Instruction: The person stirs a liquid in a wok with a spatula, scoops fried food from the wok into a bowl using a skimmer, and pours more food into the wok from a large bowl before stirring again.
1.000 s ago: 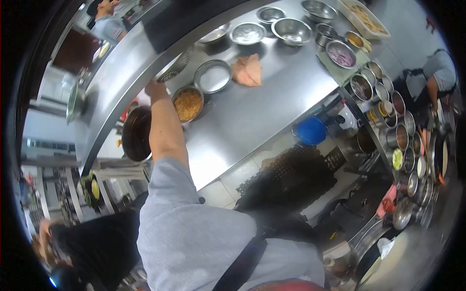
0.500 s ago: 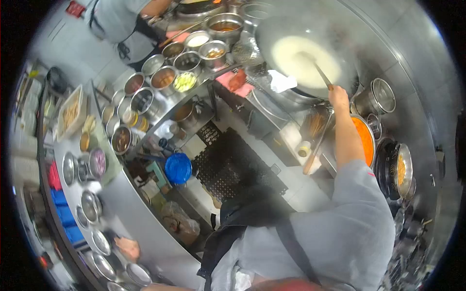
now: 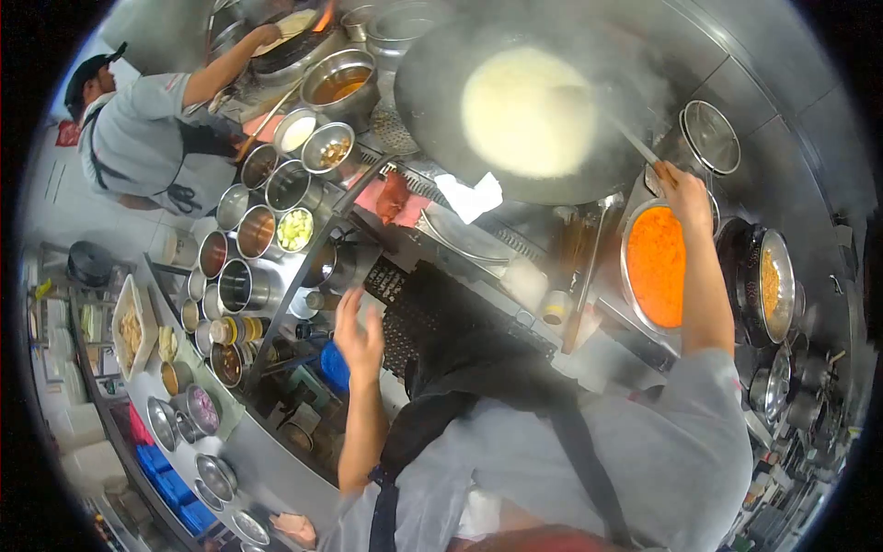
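Observation:
My right hand (image 3: 679,195) is wrapped round the handle of a ladle (image 3: 635,143), whose far end reaches into a large wok (image 3: 432,101). Pale, creamy liquid (image 3: 524,115) fills the middle of the wok, with steam over it. Raised over the floor gap, my left hand (image 3: 357,336) has its fingers apart and holds nothing. A crumpled white cloth (image 3: 471,196) rests at the wok's near edge. Below my right hand sits a bowl of orange food (image 3: 655,267).
A co-worker (image 3: 138,133) stands at the upper left, one arm over a flaming pan (image 3: 290,41). Steel pots (image 3: 244,285) crowd the left counter. Strainers (image 3: 710,138) and black pans (image 3: 747,285) stand at the right. A counter (image 3: 267,474) lies lower left.
My left hand has come into view, raised at the centre left. The camera view has shifted, showing more of the co-worker. My right hand still grips the ladle.

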Demonstrator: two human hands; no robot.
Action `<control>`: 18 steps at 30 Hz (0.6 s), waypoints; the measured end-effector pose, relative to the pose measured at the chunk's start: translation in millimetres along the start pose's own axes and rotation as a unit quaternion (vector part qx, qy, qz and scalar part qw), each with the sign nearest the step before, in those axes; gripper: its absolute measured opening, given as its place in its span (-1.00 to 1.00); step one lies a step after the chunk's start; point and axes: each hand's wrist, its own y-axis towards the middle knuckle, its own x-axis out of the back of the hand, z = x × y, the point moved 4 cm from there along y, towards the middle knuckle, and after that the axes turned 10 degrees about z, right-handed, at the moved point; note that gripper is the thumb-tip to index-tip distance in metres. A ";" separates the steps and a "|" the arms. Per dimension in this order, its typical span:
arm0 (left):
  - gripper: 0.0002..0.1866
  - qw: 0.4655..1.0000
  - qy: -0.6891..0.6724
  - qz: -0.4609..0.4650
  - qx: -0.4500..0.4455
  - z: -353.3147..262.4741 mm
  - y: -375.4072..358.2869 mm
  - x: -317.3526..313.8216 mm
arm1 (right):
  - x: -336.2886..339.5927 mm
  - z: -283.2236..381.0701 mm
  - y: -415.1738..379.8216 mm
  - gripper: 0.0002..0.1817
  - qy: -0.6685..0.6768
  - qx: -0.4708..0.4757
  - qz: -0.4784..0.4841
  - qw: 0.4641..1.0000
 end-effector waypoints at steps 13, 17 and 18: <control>-0.80 0.849 0.110 0.311 -0.412 -87.9 157.4 -170.1 | 9.2 57.7 -128.0 -0.58 -0.001 0.076 0.012 0.997; -0.80 0.860 0.063 0.289 -0.416 -78.4 154.1 -173.1 | -39.0 93.8 -119.8 -0.56 -0.020 -0.015 0.090 0.996; -0.80 0.861 0.052 0.285 -0.418 -75.9 154.5 -173.7 | -46.3 108.3 -113.8 -0.57 0.016 0.001 0.079 0.997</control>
